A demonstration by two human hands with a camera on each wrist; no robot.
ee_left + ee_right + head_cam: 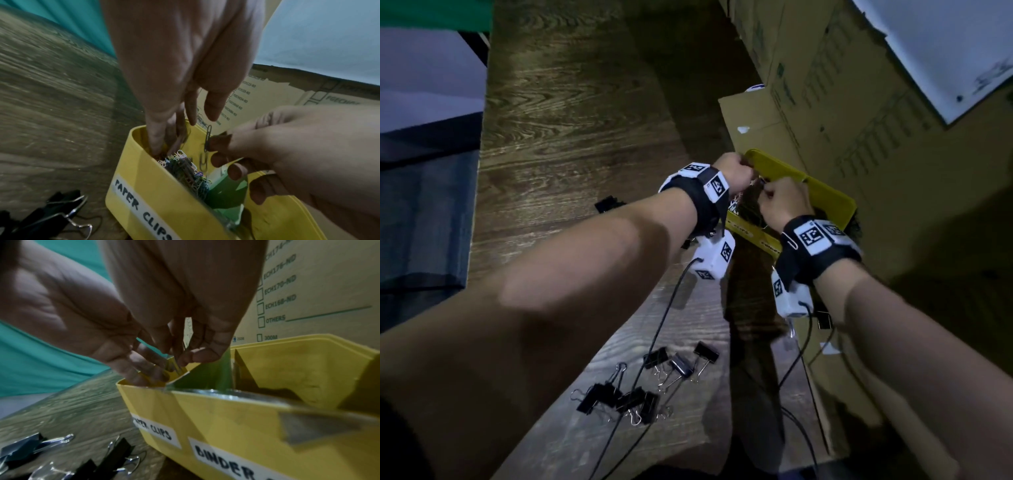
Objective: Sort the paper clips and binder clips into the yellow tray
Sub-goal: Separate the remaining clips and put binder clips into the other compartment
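The yellow tray (835,202) stands on the wooden table against cardboard boxes, split by a green divider (226,191). Its left compartment, labelled "PAPER CLIPS" (141,211), holds a heap of coloured paper clips (185,168). My left hand (180,129) reaches down into that compartment with its fingers in the far corner and the thumb apart. Just right of it, my right hand (218,149) pinches a silver paper clip (208,138) over the same compartment. In the right wrist view that hand (183,356) hangs above the divider. Several black binder clips (654,380) lie on the table near me.
Printed cardboard boxes (859,102) rise right behind and beside the tray. One binder clip (609,204) lies left of my left wrist, another (825,320) below my right wrist. Black cables (654,342) trail from both wrist cameras across the table.
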